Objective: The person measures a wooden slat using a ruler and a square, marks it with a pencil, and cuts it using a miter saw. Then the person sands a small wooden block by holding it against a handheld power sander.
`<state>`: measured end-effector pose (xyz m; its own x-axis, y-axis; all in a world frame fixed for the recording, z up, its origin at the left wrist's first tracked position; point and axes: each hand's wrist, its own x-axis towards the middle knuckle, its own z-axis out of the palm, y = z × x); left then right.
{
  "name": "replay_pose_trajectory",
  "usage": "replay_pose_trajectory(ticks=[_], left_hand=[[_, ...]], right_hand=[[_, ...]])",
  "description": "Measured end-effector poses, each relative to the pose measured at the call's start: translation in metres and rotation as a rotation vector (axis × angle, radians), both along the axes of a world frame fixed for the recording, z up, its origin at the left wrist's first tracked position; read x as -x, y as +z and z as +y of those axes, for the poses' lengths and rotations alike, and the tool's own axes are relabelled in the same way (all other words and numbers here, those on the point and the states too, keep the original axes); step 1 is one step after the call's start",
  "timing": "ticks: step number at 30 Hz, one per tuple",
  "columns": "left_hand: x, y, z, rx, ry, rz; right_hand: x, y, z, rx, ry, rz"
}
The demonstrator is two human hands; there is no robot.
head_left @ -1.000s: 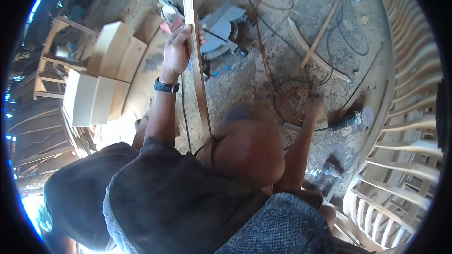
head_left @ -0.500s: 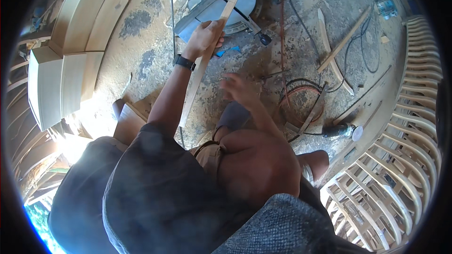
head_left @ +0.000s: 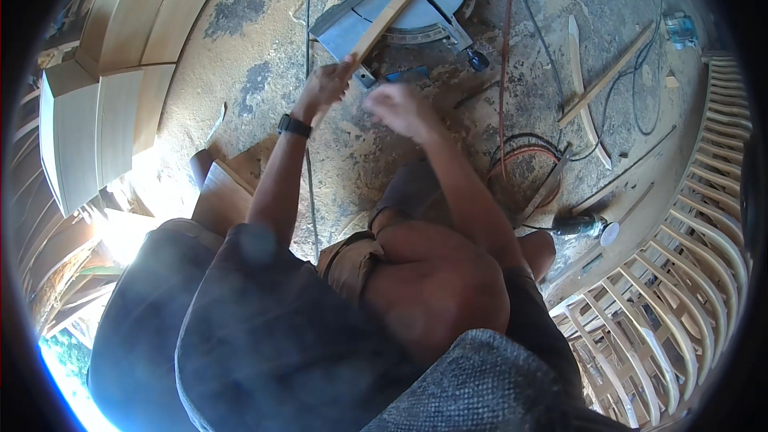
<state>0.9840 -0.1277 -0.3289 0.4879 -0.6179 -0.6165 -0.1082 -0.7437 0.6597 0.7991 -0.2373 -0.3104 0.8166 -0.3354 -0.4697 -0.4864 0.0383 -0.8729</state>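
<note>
Wood strip (head_left: 384, 22) pinched in L hand (head_left: 325, 86); nearby R hand (head_left: 404, 109) blurry, can't tell grip.

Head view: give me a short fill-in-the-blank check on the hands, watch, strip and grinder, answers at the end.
1. The left hand grips a strip made of ____.
2. The watch is worn on the ____ wrist.
3. The right hand, blurred, visibly holds ____.
4. The grinder lies on the person's ____ side.

Missing words: wood; left; nothing; right.
</note>
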Motion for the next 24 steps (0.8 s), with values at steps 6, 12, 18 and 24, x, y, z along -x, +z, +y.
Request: replay_pose_trajectory(ticks=[6,12,18,24], left_hand=[[-0.054,-0.015,-0.019,0.021,0.012,-0.175],[-0.064,-0.014,-0.036,0.039,0.077,-0.195],[-0.06,-0.037,-0.032,0.216,0.112,-0.309],[-0.071,-0.001,-0.046,0.121,0.032,-0.24]], right_hand=[[0.043,0.101,-0.169,0.234,-0.488,-0.189],[-0.005,0.243,-0.309,0.744,-0.369,-0.444],[-0.123,0.252,-0.354,0.82,-0.088,-0.407],[-0.184,0.22,-0.366,0.814,0.054,-0.32]])
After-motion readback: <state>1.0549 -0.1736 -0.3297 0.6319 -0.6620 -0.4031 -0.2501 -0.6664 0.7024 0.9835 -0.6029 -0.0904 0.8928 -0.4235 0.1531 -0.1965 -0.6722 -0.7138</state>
